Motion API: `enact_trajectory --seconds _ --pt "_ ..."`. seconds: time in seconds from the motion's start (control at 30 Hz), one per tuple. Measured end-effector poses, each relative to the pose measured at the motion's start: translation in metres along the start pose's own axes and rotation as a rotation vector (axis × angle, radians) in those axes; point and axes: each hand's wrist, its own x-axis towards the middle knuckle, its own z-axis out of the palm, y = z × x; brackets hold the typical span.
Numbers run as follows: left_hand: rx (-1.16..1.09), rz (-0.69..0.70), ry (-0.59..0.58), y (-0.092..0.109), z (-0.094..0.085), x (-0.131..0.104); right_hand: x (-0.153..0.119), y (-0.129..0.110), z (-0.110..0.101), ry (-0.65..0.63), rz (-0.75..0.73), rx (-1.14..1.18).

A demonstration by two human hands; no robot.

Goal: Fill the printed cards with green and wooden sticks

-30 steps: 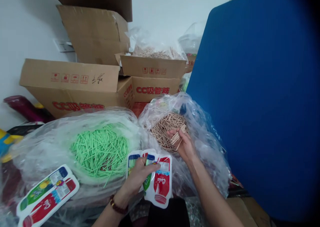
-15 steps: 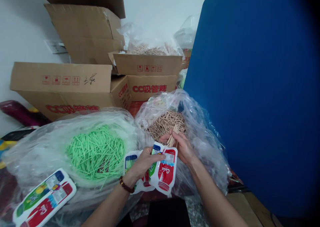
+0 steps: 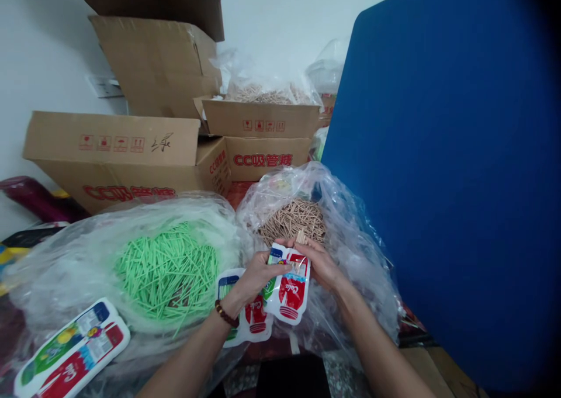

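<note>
My left hand [image 3: 256, 276], with a beaded bracelet on its wrist, grips a red, white and green cola pouch [image 3: 293, 290]. Pinched in my right hand [image 3: 319, 262] is a small bundle of brown sticks [image 3: 300, 237], at the pouch's top edge; their lower ends seem to be inside the pouch. Just beyond, a plastic bag holds a heap of brown sticks [image 3: 293, 218]. Green sticks [image 3: 169, 269] fill another plastic bag on the left. Under my left wrist lies another pouch [image 3: 258, 322], partly covered.
More pouches [image 3: 72, 351] lie at the lower left. Open cardboard boxes [image 3: 109, 138] stand behind the bags, one with bagged sticks [image 3: 263, 94] on top. A large blue panel [image 3: 438, 170] rises at the right. A dark red object [image 3: 37, 199] is at the left edge.
My right hand has lowered the brown sticks toward the pouch, and the bundle now shows less above it. The held pouch has shifted up slightly.
</note>
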Motion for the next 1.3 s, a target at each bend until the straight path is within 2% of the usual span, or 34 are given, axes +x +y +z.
enact_trajectory --seconds 0.17,0.23,0.3,0.37,0.47,0.6,0.73,0.83,0.93,1.17,1.3 --pt "-0.035 -0.017 -0.012 0.005 0.005 0.015 0.021 -0.013 -0.010 -0.003 -0.144 -0.012" --pt "-0.043 0.010 -0.002 0.009 0.007 0.021 0.029 -0.015 -0.015 0.001 -0.180 -0.152" --pt "-0.041 0.048 0.018 0.011 0.008 0.027 0.033 -0.015 -0.020 -0.011 -0.190 -0.385" --pt "-0.037 0.076 0.015 0.012 0.006 0.031 0.034 -0.016 -0.024 -0.074 -0.190 -0.601" --pt "-0.034 0.104 -0.005 0.012 0.002 0.032 0.030 -0.022 -0.028 -0.147 -0.192 -0.716" --pt "-0.074 0.147 0.025 0.012 -0.006 0.027 0.018 -0.026 -0.027 -0.009 -0.122 -0.518" --pt "-0.110 0.185 0.052 0.013 -0.012 0.023 0.007 -0.009 -0.011 -0.071 0.044 -0.360" --pt "-0.133 0.189 0.082 0.015 -0.015 0.017 0.005 0.006 0.003 0.020 0.030 -0.258" --pt "-0.146 0.192 0.078 0.017 -0.019 0.010 0.006 0.009 0.011 0.084 -0.015 -0.263" --pt "-0.142 0.319 0.192 0.024 -0.016 -0.006 0.001 0.012 0.021 0.029 -0.015 -0.200" --pt "-0.121 0.263 0.159 0.029 -0.014 -0.020 -0.004 0.018 0.029 0.079 -0.056 -0.219"
